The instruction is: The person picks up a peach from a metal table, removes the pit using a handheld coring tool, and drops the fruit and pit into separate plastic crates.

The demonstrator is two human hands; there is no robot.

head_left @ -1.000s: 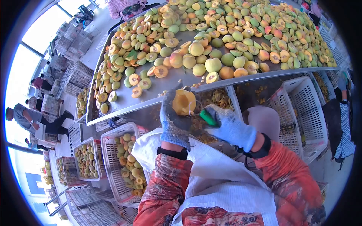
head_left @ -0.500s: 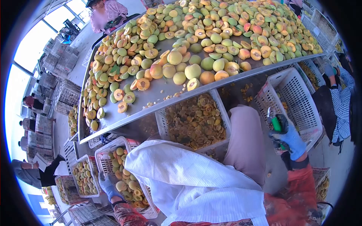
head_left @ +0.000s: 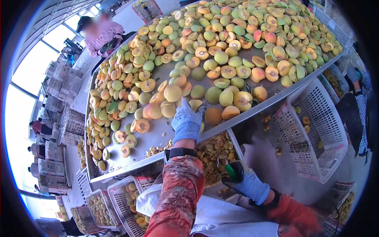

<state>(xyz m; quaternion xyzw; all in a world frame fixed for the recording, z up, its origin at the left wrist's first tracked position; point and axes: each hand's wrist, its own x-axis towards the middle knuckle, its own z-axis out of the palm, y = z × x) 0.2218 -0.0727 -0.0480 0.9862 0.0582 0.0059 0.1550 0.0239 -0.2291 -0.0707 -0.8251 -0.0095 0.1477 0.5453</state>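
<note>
Yellow-green peaches, many cut in half, are heaped on the metal table in front of me. My left hand, in a blue knit glove, reaches over the table's near edge. Its thumb and index finger are spread around a pale yellow peach; whether they touch it is unclear. My right hand, gloved in blue and dark material, is closed around a green-handled tool over my lap. The tool's tip is hidden now; earlier it showed as curved metal.
Below the table edge stands a crate of brownish peach scraps. A white crate holding a few fruits is at right. Peach-filled crates stand lower left. A white cloth covers my lap. Co-workers sit around.
My left hand has moved from the crate at lower left up onto the table among the peaches. My right hand has come inward with the tool. The view has shifted.
</note>
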